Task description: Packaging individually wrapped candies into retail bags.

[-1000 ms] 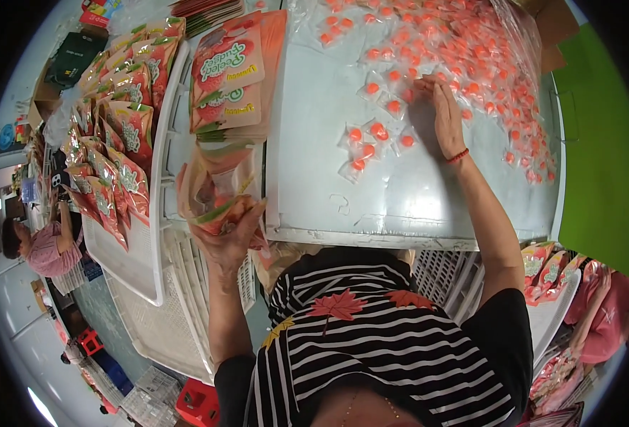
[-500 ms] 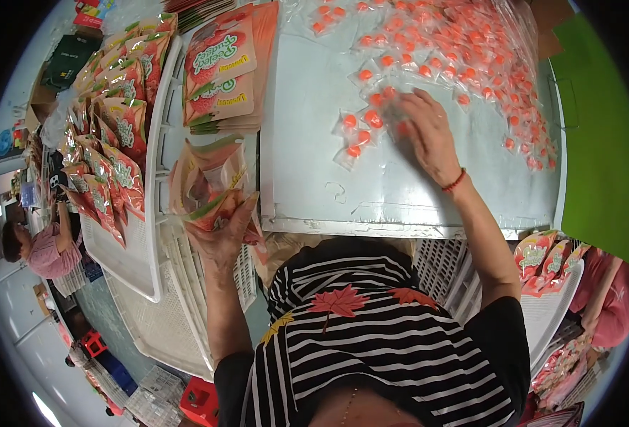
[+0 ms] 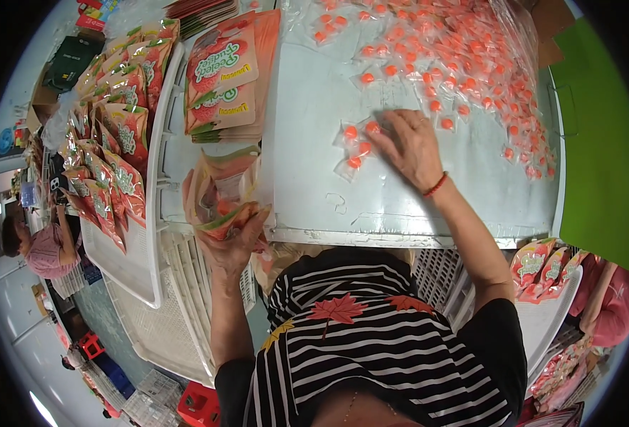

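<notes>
My left hand grips an open candy pouch by its lower front, at the table's left edge. The pouch is pink and red with a green rim, its mouth gaping upward. Over the table my right hand is bent down with thumb and fingers apart. Its fingertips are at one of a few small wrapped candies, orange-red pieces in clear wrappers; whether they touch it is partly hidden. A large heap of the same wrapped candies spreads beyond that hand, to the far right.
Flat empty pouches lie stacked at the table's far left. Filled pouches crowd a white tray on the left. More pouches stand at the right. One co-worker is at the left, another at the right.
My right hand has moved slightly left and nearer, onto the small group of candies. A few candies now lie loose just beyond it. My left hand still holds the pouch, shifted slightly right.
</notes>
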Demonstrator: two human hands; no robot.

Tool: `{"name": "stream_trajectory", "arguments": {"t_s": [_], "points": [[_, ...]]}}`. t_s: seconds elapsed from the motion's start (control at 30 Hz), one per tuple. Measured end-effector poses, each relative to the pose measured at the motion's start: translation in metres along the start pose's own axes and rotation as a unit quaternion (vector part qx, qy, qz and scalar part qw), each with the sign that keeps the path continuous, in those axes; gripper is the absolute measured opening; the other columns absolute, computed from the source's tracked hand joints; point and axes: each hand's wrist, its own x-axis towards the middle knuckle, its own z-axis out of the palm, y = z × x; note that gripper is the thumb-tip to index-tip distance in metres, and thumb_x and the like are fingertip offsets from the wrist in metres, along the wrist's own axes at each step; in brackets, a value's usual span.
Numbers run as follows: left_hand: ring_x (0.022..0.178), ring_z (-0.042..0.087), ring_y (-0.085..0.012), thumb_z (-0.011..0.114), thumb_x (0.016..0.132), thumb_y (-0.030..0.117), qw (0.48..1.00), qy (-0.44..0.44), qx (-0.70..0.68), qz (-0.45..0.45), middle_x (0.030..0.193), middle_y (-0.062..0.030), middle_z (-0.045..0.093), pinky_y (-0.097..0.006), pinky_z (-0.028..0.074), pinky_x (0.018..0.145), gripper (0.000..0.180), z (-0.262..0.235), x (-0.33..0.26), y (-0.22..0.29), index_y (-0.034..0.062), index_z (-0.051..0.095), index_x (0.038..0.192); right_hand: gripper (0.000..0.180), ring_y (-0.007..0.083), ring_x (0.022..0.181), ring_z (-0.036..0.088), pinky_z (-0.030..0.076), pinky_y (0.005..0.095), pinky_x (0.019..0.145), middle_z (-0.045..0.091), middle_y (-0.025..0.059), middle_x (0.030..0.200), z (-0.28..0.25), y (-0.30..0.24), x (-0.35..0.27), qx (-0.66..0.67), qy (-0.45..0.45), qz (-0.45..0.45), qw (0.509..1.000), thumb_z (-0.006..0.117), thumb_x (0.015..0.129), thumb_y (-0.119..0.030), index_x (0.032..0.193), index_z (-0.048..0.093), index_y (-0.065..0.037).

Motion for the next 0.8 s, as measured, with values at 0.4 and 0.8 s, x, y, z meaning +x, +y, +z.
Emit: {"name": "stream_trajectory", "arguments": {"t_s": [0.4, 0.8], "points": [[0.111, 0.050, -0.0189, 0.087, 0.059, 0.012, 0.994, -0.060, 0.055, 0.077, 0.122, -0.0132, 0.051, -0.032, 0.042, 0.093, 0.100, -0.009, 0.006, 0.009, -0.0015, 0.026, 0.137, 0.019, 0.0235, 0.069, 0.058, 0.048, 0.0324, 0.061, 0.058, 0.0093, 0.072, 0.015, -0.008, 0.010, 0.128, -0.047, 0.098, 0.986, 0.069, 0.077, -0.013, 0.089, 0.057, -0.003], [0.117, 0.048, -0.0223, 0.086, 0.057, 0.010, 0.987, -0.072, -0.121, -0.080, 0.128, -0.0165, 0.045, -0.035, 0.039, 0.100, 0.108, -0.037, 0.021, -0.002, -0.0042, 0.017, 0.138, 0.022, 0.0068, 0.047, 0.047, 0.035, 0.0216, 0.041, 0.054, -0.0017, 0.060, 0.097, -0.103, 0.221, 0.480, -0.304, 0.194, 0.800, 0.058, 0.091, -0.028, 0.081, 0.055, -0.008]]}}
